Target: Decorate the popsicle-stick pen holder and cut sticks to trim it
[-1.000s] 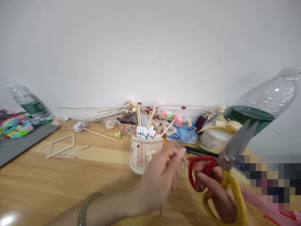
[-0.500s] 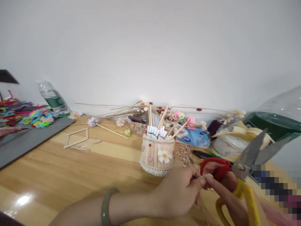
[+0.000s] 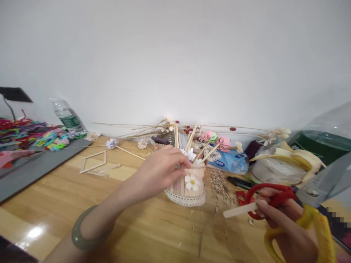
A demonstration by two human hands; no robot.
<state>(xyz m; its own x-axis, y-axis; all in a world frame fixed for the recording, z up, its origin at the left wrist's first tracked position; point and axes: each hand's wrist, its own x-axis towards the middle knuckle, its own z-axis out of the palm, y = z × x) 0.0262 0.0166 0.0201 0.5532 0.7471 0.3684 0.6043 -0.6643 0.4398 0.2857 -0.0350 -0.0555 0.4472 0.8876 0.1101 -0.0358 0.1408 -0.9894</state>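
Observation:
My left hand (image 3: 161, 170), with a green bangle at the wrist, reaches across the front of a craft-stick pen holder (image 3: 183, 195). Its fingers are loosely bent and apart, with nothing visible in them. It hides the holder's left side; a white flower (image 3: 192, 182) and lace trim show beside it. At the right, my right hand (image 3: 290, 219) is closed around scissors (image 3: 315, 215) with red and yellow handles. The same hand pinches a short piece of wooden craft stick (image 3: 240, 210) between thumb and finger, pointing left above the table.
Wood scraps (image 3: 219, 182) litter the table right of the holder. Behind are a blue tissue pack (image 3: 229, 160), paper flowers (image 3: 214, 138) and a banana peel (image 3: 296, 157). Craft sticks (image 3: 93, 162) lie left. A grey mat (image 3: 35, 168) bears colourful pipe cleaners (image 3: 22, 128); a water bottle (image 3: 67, 115) stands behind.
My left hand has left my right hand's fingertips and moved left and up to the pen holder. My right hand has shifted right with the scissors; the stick piece now shows clearly.

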